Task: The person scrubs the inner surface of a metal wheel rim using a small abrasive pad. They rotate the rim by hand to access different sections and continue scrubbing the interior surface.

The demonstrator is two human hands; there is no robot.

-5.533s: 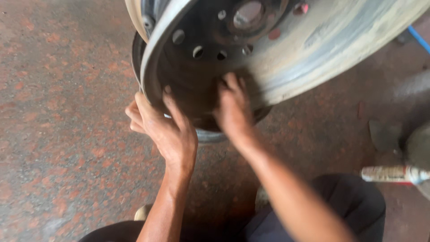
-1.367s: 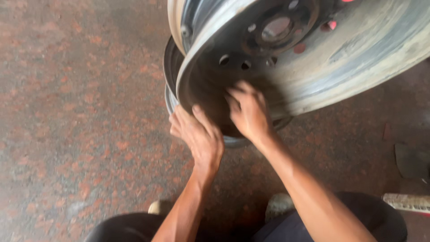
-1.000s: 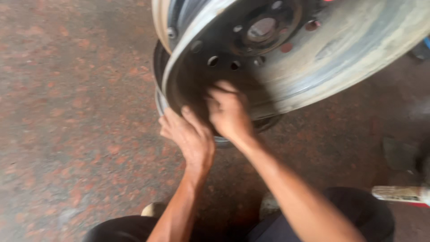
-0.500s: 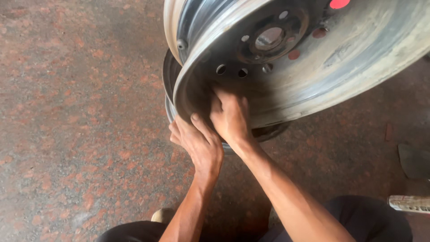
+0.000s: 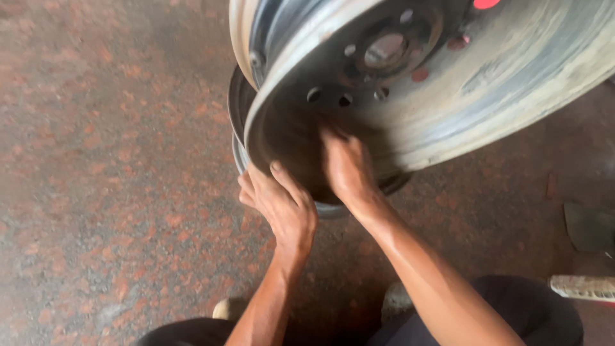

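Steel wheel rim (image 5: 448,109), tilted on the floor (image 5: 96,160): likely heavy, stiff.
Left hand (image 5: 282,205) grips its 7 o'clock edge; right hand (image 5: 346,170) presses flat, fingers spread.

This looks like a vehicle repair workshop, most likely a tyre or wheel shop. A large steel truck wheel rim (image 5: 448,83), bare of any tyre, scuffed and grimy, with a ring of bolt holes around its hub opening, stands tilted on the ground. The work goes on directly on a rough speckled reddish-brown stone floor (image 5: 109,160) that is stained and dusty. At the right edge lies a worn brush (image 5: 586,287) beside a dark scrap of material (image 5: 589,224), the sort of loose clutter common in a garage.
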